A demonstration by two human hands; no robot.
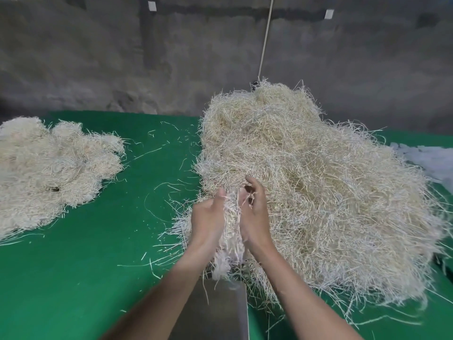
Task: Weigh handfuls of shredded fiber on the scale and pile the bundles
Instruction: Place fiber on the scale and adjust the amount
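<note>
My left hand (pixel 208 218) and right hand (pixel 255 212) face each other palm to palm, fingers cupped round a handful (pixel 231 229) of pale shredded fiber squeezed between them, its frayed ends hanging out below my wrists. I hold it at the near left edge of the big heap (pixel 306 180), which covers the right side of the green tabletop (pixel 98 266). Just below the handful, between my forearms, lies the steel scale (pixel 220 312), with a few strands trailing onto it. Well apart on the left sits the pile (pixel 49 168) of rounded bundles. Loose strands (pixel 157 192) are scattered over the tabletop between pile and heap. Some white fluff (pixel 434 160) lies beyond the heap at the far right.
</note>
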